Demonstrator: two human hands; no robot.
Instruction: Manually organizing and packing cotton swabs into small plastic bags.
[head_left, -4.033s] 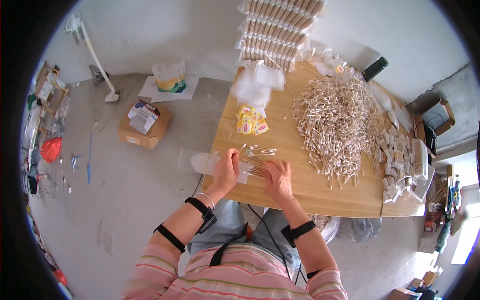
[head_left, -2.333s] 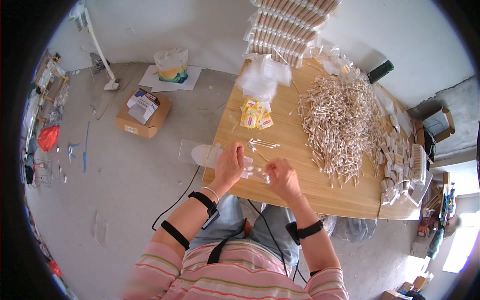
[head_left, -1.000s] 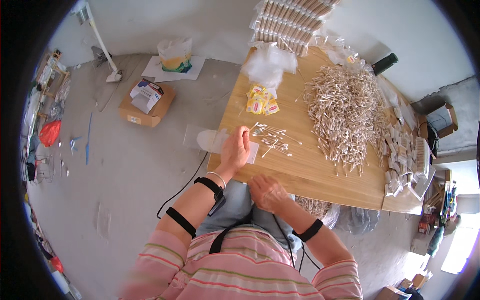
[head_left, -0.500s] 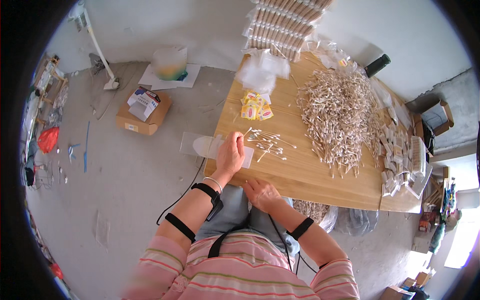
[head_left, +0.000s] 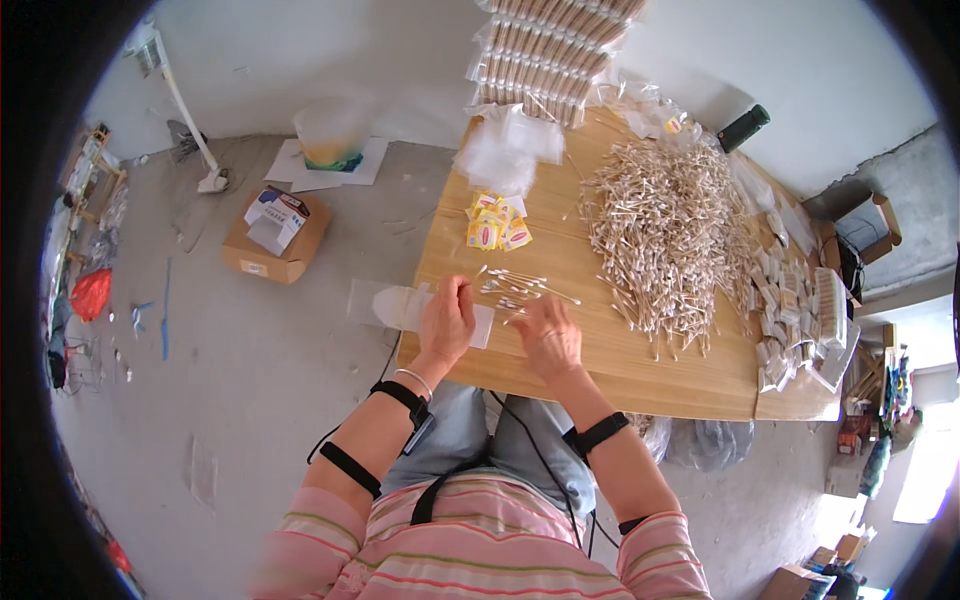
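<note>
My left hand (head_left: 449,325) is closed above the table's near left corner, with a cotton swab (head_left: 481,271) sticking out by its fingertips. Beneath it lies a clear plastic piece with a white oval (head_left: 395,306), jutting past the table edge, and a pale card (head_left: 482,327) shows beside the palm. My right hand (head_left: 552,340) is bent over a small group of loose cotton swabs (head_left: 525,278), its fingers pinched together at the group's near end, on what seems to be a swab. The fingertips partly hide what they hold.
A large heap of cotton swabs (head_left: 665,240) covers the wooden table's (head_left: 600,375) right half. Yellow-and-white packets (head_left: 497,222), clear bags (head_left: 510,150) and bundled swabs (head_left: 548,60) lie farther back. Packed boxes (head_left: 800,310) crowd the right end. A cardboard box (head_left: 275,240) is on the floor.
My right hand has moved from the table's near edge forward and right to the loose swabs. My left hand stays over the clear plastic; the view has shifted slightly.
</note>
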